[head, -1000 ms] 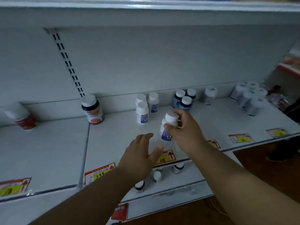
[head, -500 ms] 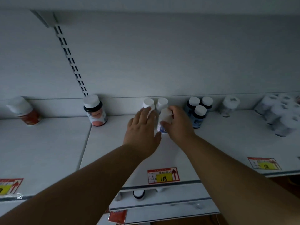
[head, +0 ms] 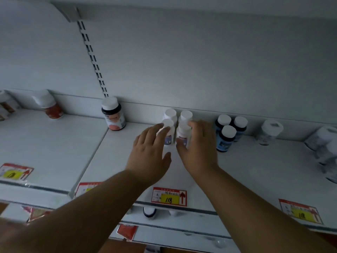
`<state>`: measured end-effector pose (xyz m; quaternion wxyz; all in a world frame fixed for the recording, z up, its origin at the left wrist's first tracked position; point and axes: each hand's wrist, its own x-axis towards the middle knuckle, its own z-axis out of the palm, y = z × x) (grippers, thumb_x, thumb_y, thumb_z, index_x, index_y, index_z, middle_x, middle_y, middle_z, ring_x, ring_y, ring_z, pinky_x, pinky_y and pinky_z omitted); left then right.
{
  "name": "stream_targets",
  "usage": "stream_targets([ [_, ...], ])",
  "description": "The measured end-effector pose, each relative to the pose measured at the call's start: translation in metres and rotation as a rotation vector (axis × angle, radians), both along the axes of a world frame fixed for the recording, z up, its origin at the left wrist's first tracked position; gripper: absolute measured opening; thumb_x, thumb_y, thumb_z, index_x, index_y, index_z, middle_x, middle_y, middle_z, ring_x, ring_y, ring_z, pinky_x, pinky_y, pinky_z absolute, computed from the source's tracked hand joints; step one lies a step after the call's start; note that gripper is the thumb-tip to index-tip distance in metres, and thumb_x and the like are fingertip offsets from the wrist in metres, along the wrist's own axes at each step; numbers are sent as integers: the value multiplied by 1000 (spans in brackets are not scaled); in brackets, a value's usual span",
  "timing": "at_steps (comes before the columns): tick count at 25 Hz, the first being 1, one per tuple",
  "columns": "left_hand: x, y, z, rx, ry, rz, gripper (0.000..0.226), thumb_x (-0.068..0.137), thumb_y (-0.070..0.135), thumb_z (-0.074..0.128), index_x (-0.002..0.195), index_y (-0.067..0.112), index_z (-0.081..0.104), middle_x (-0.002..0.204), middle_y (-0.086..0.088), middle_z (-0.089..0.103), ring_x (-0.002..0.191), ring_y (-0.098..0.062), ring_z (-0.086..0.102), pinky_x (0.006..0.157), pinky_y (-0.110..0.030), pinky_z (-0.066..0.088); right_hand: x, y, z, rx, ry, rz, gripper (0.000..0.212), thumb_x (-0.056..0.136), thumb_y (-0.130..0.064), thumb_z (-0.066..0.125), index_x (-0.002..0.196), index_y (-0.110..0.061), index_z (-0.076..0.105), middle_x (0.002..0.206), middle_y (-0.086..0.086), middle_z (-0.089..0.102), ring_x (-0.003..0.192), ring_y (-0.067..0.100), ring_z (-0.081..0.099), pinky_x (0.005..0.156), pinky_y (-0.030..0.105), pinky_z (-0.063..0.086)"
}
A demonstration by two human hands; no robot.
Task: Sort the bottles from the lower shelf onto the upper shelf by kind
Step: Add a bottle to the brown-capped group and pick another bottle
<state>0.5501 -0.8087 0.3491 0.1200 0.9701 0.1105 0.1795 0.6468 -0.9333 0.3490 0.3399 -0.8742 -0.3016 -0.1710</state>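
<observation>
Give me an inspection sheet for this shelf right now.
Surface: white upper shelf, price tags along its front edge.
Job's things: four white bottles in a two-by-two group at the back; three blue bottles to their right; one dark bottle to their left; a bottle on the lower shelf, partly hidden.
Clutter: clear jars far right, red-label bottle far left.
Grippers: left hand open, fingers touching the front-left white bottle; right hand grips the front-right bottle.
Cables: nothing seen.
Surroundings: white back panel with a slotted upright.

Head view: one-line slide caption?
Right hand sets a white bottle beside three matching ones; left hand steadies the group.
</observation>
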Motion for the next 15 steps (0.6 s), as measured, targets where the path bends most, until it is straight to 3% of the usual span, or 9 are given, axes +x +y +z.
stream_targets([
  [4, -50, -26, 3, -137, 47, 202, 71, 89, 40, 59, 150, 24, 27, 153, 2, 33, 141, -20, 29, 114, -34, 21, -32, -2, 18, 74, -80, 198, 44, 82, -25, 75, 117, -11, 51, 124, 13, 56, 113, 30, 54, 90, 46, 52],
  [8, -119, -29, 0, -106, 60, 272, 68, 90, 44, 56, 149, 27, 27, 151, 4, 36, 138, -18, 33, 112, -33, 26, -89, 5, 43, 159, 61, 422, 37, 88, -23, 71, 119, -8, 58, 115, 10, 63, 106, 23, 59, 86, 25, 48],
  [10, -152, -20, 1, -89, 73, 289, 64, 90, 45, 57, 147, 29, 31, 148, 6, 40, 136, -17, 37, 110, -28, 25, -117, 14, 56, 121, 100, 493, 33, 91, -24, 67, 119, -11, 59, 116, 5, 63, 108, 18, 58, 87, 16, 42],
  [12, -181, -5, -6, -120, 67, 316, 61, 90, 43, 59, 144, 31, 35, 146, 8, 44, 134, -16, 39, 108, -27, 24, -145, 25, 62, 60, 140, 556, 31, 93, -27, 64, 122, -17, 58, 119, 0, 59, 109, 12, 55, 89, 16, 45],
  [15, -227, 42, -17, -158, 11, 353, 56, 89, 38, 64, 140, 30, 42, 139, 7, 52, 127, -20, 48, 104, -31, 34, -200, 63, 62, -22, 226, 600, 31, 96, -33, 58, 126, -28, 51, 115, -16, 47, 103, -1, 45, 81, 5, 38],
])
